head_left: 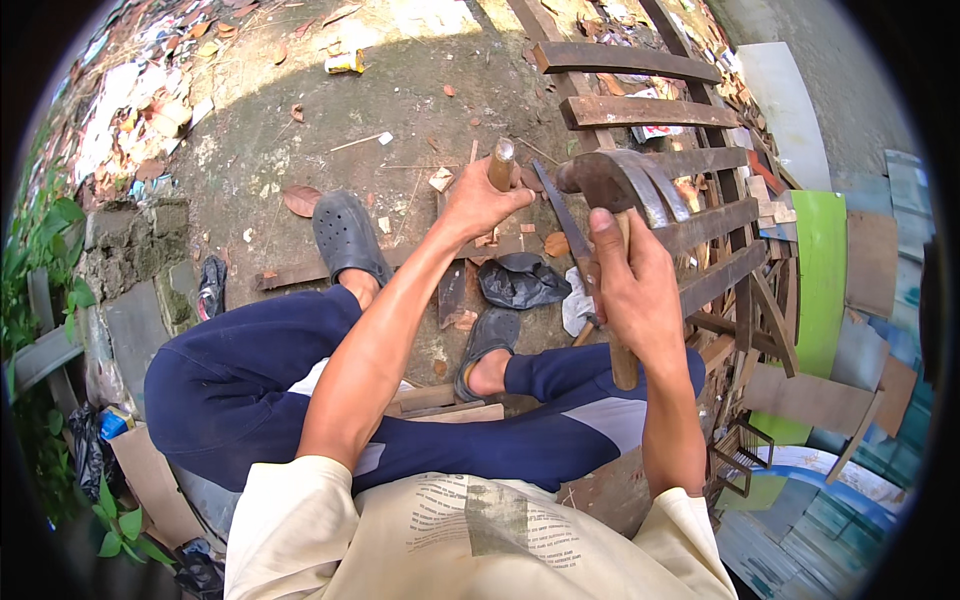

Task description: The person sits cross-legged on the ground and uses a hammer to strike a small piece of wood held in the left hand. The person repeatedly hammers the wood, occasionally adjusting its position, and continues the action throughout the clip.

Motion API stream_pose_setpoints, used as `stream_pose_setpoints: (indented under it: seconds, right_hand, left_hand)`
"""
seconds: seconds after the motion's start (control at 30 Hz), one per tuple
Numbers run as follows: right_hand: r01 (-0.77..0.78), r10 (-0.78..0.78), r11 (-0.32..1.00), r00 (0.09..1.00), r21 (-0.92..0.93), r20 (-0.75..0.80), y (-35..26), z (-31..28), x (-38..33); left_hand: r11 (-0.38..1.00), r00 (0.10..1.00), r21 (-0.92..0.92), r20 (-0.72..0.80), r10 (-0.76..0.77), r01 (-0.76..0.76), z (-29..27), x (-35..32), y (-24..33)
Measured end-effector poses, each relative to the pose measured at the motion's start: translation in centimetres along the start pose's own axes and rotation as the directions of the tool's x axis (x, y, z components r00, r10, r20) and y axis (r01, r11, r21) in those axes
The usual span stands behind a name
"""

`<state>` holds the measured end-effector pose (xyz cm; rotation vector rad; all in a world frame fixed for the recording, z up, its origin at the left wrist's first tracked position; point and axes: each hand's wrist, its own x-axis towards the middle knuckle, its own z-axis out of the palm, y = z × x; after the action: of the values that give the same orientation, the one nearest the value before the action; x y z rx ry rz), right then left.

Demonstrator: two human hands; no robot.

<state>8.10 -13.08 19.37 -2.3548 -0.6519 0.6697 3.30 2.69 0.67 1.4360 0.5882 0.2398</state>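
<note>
My left hand (pixel 487 203) is closed around the wooden handle of what looks like a chisel (pixel 501 163), its metal-capped end sticking up; the blade is hidden below. In my right hand (pixel 635 285) is a claw hammer (pixel 618 186), gripped by its wooden handle, the head raised to the right of the left hand. Below the hands lies a long wooden board (pixel 300 273), under my left shoe, with a shorter wood piece (pixel 451 292) meeting it. A saw blade (pixel 563 212) shows beside the right hand; its lower end is partly hidden.
A slatted wooden frame (pixel 700 228) leans along the right. A black plastic bag (pixel 520 281) and white scrap (pixel 577 302) lie between my feet and the frame. Green and blue panels (pixel 820 310) stand far right. Rubble blocks (pixel 138 235) and plants (pixel 60 230) edge the left.
</note>
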Motion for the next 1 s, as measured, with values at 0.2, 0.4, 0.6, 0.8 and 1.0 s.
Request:
stream_pose_setpoints:
  seconds: [0.2,0.4,0.6,0.8,1.0]
  right_hand:
    - [0.08,-0.071,0.987,0.995,0.138,-0.069,-0.9,-1.7,-0.7]
    - [0.11,-0.092,0.978,0.99,0.178,-0.106,-1.9,-1.7,-0.1]
    - [0.07,-0.069,0.997,0.997,0.041,-0.039,-1.9,-1.2,0.9]
    - [0.211,-0.211,0.977,0.976,-0.002,-0.057,-2.7,-0.1,1.6]
    - [0.078,-0.052,0.978,0.99,-0.195,0.135,-5.4,-0.7,2.6]
  left_hand:
    - [0.996,0.999,0.079,0.016,-0.037,0.036,1.7,-0.6,1.1]
    - [0.996,0.996,-0.018,-0.028,0.084,-0.084,3.7,-0.2,1.9]
    - [0.999,0.997,-0.047,-0.078,0.006,-0.01,3.5,-0.2,1.4]
    - [0.998,0.994,-0.055,-0.103,0.029,-0.035,3.2,-0.4,1.3]
    - [0.99,0.99,-0.052,-0.069,0.126,-0.13,3.3,-0.2,0.3]
